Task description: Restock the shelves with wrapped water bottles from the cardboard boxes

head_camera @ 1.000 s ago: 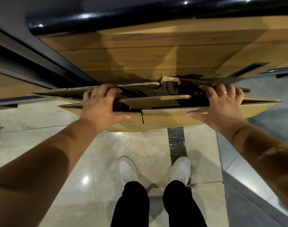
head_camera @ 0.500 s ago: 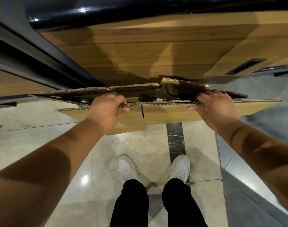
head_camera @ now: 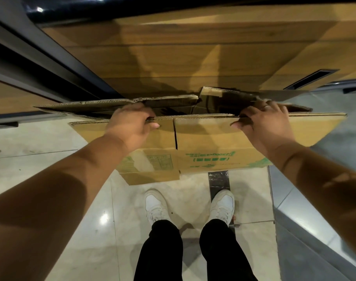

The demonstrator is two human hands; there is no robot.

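A flattened brown cardboard box [head_camera: 203, 138] with green print stands on edge in front of me, against a wooden panel. More flattened cardboard [head_camera: 104, 105] sits just behind it. My left hand [head_camera: 132, 126] grips the top edge of the front box left of centre, fingers curled over it and thumb on the near face. My right hand [head_camera: 264, 124], wearing a ring, grips the same edge further right. No water bottles are in view.
A wooden cabinet front [head_camera: 203, 57] with a dark slot handle [head_camera: 313, 79] rises behind the cardboard, under a glossy black edge [head_camera: 112, 7]. My legs and white shoes [head_camera: 157, 205] stand on pale glossy floor tiles [head_camera: 51, 159]. A dark inlaid strip [head_camera: 218, 180] crosses the floor.
Both hands have closed from lying over the stacked edges to gripping the front box's top edge. The front box has risen, and its printed near face now shows.
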